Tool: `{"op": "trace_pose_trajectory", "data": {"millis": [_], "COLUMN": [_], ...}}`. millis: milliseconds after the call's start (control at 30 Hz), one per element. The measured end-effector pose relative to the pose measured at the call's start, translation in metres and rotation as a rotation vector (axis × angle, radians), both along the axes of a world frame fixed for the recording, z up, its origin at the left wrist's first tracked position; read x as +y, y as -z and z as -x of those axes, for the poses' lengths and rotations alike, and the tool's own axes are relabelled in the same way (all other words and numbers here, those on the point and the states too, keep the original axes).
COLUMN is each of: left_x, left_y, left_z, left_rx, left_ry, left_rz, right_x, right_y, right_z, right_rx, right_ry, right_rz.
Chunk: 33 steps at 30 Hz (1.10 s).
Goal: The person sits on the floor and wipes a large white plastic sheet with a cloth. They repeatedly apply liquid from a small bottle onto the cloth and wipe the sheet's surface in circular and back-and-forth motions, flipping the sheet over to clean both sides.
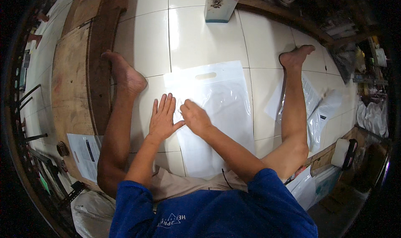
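White and glossy, the plastic bag [227,108] lies beneath the right hand [196,119] and mostly right of the left hand [163,119]. The right hand is curled, its palm hidden, so one cannot tell whether it holds anything; the left hand lies flat, fingers pointing forward, thumb spread wide.

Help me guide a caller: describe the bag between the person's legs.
Find the white tiled floor, then look between the legs. A white bag with an oval handle slot lies flat there, the right hand at its left edge. A packet on the right has a dark label; the bag shows none.
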<state>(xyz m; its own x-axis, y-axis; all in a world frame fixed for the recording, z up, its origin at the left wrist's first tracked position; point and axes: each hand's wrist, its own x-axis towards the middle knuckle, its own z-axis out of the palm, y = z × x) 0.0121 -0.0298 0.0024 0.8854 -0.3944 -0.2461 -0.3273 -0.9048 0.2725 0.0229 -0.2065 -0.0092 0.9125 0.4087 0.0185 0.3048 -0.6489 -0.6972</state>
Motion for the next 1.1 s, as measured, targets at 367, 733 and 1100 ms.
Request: {"op": "trace_pose_trajectory", "data": {"millis": [367,733,1100], "left_x": [0.001,0.007,0.002], "left_y": [0.000,0.009,-0.009], "left_z": [-0.002,0.004,-0.003], "left_rx": [-0.026,-0.061,0.011], "left_ry": [0.041,0.050,-0.097], "left_rz": [0.014,0.009,0.211], "right_x": [-0.150,-0.043,-0.143], "right_y": [-0.016,0.029,-0.034], "right_z": [-0.052,-0.029,-0.026], "right_rx": [0.061,-0.113,0.763], "right_ry": [0.571,0.297,0.721], "right_rz": [0.146,0.008,-0.847]}}
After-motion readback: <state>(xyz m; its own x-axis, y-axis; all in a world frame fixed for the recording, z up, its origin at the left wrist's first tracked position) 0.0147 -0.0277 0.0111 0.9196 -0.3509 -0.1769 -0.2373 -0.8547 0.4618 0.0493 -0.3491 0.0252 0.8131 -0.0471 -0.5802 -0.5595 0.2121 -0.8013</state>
